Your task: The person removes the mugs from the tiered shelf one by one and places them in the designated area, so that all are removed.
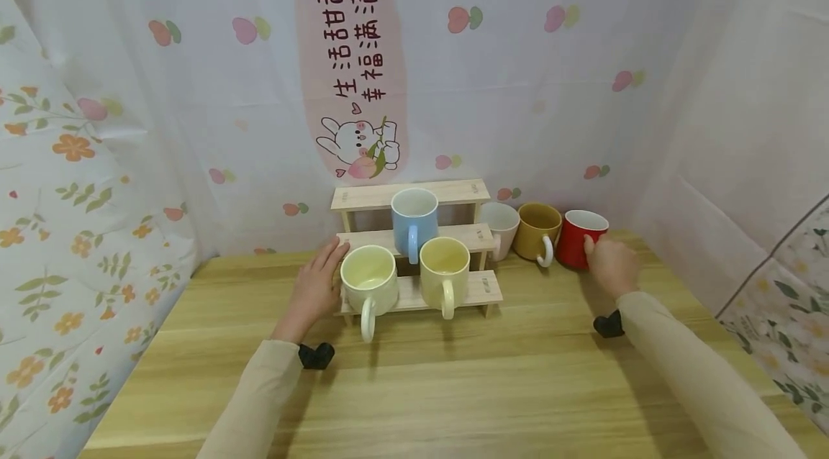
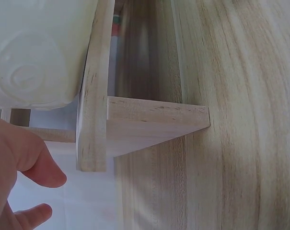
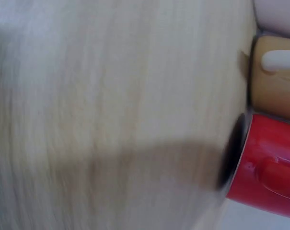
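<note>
My left hand point(image 1: 317, 283) is at the left end of a three-tier wooden rack point(image 1: 453, 234), fingers extended beside a pale cream mug point(image 1: 369, 279) on the lowest tier. In the left wrist view, its thumb and a fingertip lie apart, close to the board's end. A yellow mug point(image 1: 444, 272) shares that tier, and a light blue mug point(image 1: 414, 218) stands on the middle one. At the far right, my right hand point(image 1: 612, 266) grips a red mug point(image 1: 573, 239) by its right side. The right wrist view shows the red mug but not the fingers.
Left of the red mug stand a mustard mug point(image 1: 536, 229) with a white handle and a pale pinkish mug point(image 1: 501, 218), close by the rack's right end. Printed cloth point(image 1: 518, 99) hangs behind and on both sides of the wooden table point(image 1: 453, 387).
</note>
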Demonstrator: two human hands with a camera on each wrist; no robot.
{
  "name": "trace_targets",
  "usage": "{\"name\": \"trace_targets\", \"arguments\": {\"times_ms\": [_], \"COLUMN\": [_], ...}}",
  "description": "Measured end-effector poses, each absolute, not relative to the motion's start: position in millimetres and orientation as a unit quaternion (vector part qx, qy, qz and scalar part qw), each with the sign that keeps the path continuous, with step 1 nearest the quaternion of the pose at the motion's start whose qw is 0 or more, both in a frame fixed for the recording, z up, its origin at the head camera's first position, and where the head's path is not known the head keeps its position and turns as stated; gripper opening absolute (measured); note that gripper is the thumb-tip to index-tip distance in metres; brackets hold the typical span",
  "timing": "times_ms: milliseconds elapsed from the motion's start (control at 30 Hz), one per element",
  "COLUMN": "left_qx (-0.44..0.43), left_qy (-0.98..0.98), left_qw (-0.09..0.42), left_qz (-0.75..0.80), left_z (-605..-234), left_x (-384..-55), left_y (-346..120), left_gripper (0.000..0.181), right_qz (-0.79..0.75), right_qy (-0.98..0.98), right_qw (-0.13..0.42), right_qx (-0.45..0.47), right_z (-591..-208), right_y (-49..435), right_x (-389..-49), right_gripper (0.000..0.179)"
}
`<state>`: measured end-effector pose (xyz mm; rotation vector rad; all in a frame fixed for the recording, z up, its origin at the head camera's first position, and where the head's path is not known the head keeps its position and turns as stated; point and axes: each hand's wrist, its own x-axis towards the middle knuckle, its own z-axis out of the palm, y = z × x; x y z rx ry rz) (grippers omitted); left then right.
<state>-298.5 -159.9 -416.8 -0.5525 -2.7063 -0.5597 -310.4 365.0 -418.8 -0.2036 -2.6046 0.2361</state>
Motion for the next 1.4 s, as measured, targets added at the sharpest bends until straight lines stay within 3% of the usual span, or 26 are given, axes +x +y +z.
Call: {"name": "trace_targets", "arguments": {"times_ms": [400, 733, 967, 1167, 1267, 1400], "left_qx": [-0.211, -0.208, -0.195, -0.194, -0.196, -0.197], "left_qy": [-0.943, -0.941, -0.949, -0.945, -0.943, -0.941], "left_qw": [0.155, 0.168, 0.129, 0.131, 0.134, 0.136], "left_qz": [-0.204, -0.208, -0.213, -0.228, -0.235, -0.239], "left_z": [-425.1, -425.7, -424.7, -422.4, -419.9, -418.1], "left_x": [-295.7, -296.9, -297.9, -297.5, -297.4, -297.1], "left_y": [-159.1, -160.7, -160.4, -161.1, -161.7, -162.0], "left_gripper": [0.072, 0.071, 0.077, 0.077, 0.077, 0.076], "right_qz": [0.111, 0.130, 0.142, 0.147, 0.160, 0.180], "right_qy": [-0.961, -0.979, -0.984, -0.986, -0.982, -0.968], "right_qw": [0.240, 0.136, 0.099, 0.073, 0.095, 0.170], "right_qx": [-0.077, -0.076, -0.030, 0.016, 0.000, -0.028], "right_z": [-434.8, -419.9, -416.9, -407.8, -400.2, -390.3], "right_y": [366.9, 365.0, 369.8, 377.1, 372.9, 364.2], "right_x": [-308.2, -312.7, -314.8, -320.5, -319.4, -317.4], "right_gripper": [0.047, 0.048, 0.043, 0.041, 0.041, 0.039]}}
